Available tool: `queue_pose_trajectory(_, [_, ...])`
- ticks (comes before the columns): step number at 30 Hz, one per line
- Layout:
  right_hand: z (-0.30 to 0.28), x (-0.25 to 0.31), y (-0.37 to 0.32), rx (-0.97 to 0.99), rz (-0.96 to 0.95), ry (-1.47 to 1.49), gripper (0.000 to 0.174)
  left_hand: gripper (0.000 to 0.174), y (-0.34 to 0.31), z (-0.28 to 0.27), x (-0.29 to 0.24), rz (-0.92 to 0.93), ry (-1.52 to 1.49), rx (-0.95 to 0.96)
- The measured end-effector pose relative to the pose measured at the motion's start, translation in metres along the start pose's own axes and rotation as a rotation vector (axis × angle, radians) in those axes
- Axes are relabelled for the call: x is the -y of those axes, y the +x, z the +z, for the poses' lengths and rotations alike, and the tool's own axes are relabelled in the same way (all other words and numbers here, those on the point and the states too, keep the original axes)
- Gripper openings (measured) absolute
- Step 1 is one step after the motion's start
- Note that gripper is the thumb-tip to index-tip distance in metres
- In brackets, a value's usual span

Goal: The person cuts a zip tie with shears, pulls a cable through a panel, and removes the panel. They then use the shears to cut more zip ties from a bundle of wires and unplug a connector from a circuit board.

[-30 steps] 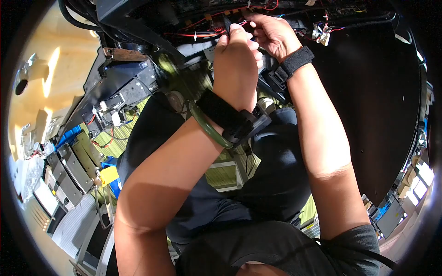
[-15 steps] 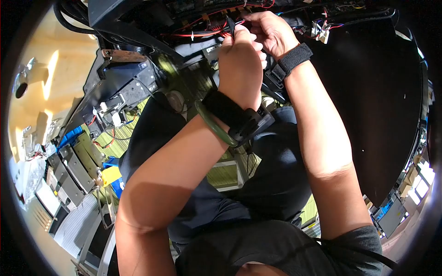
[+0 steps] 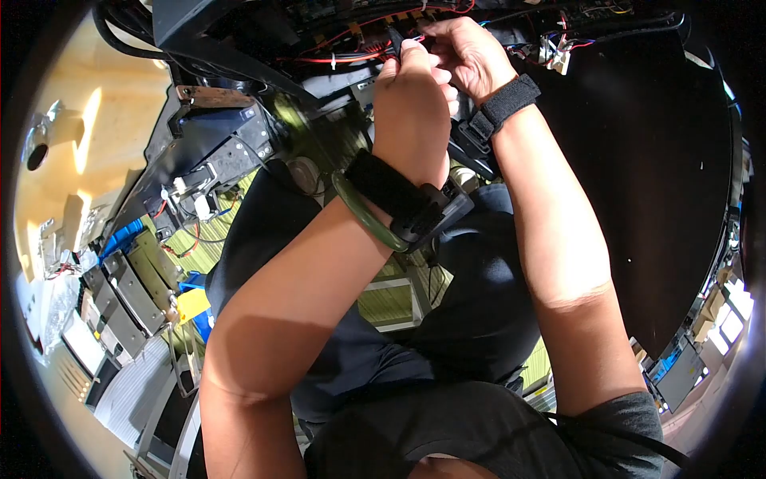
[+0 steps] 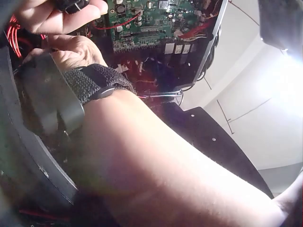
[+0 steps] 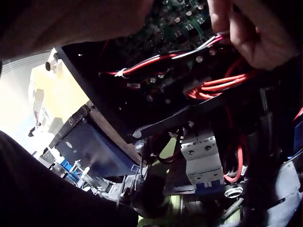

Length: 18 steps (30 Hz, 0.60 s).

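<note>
In the head view, the left hand (image 3: 411, 104) grips a small black tool (image 3: 395, 41), its thumb along the near side. The right hand (image 3: 477, 60) is close beside it, fingers bent and thumb side at thin red and white wires (image 3: 419, 38). From the left wrist view, the left hand (image 4: 61, 19) curls round a black object (image 4: 71, 4), above the strapped right wrist. The right wrist view shows fingertips pinching a red, black and white cable (image 5: 161, 58); whose they are is unclear. The tool's working end is hard to make out.
A green circuit board (image 4: 156, 21) lies behind the hands. Bundled red wires (image 5: 222, 87) and a white breaker block (image 5: 201, 156) sit below. A black panel (image 3: 638, 199) stands right; a dark metal frame (image 3: 215, 32) and yellowish panel (image 3: 72, 120) are left.
Over the last second the surroundings shifted slightly left and up in the head view. The left hand moved a little right, then slightly back; both hands keep their holds.
</note>
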State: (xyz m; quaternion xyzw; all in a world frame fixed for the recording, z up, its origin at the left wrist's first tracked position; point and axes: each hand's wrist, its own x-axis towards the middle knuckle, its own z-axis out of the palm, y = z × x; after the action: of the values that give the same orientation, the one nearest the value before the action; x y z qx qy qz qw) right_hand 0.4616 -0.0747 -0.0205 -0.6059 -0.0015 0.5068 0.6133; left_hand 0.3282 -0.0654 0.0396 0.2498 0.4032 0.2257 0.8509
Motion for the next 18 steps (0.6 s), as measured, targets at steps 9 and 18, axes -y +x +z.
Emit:
queue_pose_trajectory(9, [0.004, 0.002, -0.01, -0.043, 0.01, 0.031, 0.008, 0.026, -0.001, 0.0, -0.002, 0.011, 0.002, 0.008])
queue_pose_trajectory(18, [-0.002, 0.001, -0.008, -0.02, 0.056, 0.018, 0.009, 0.025, -0.002, -0.001, -0.001, -0.021, -0.008, 0.029])
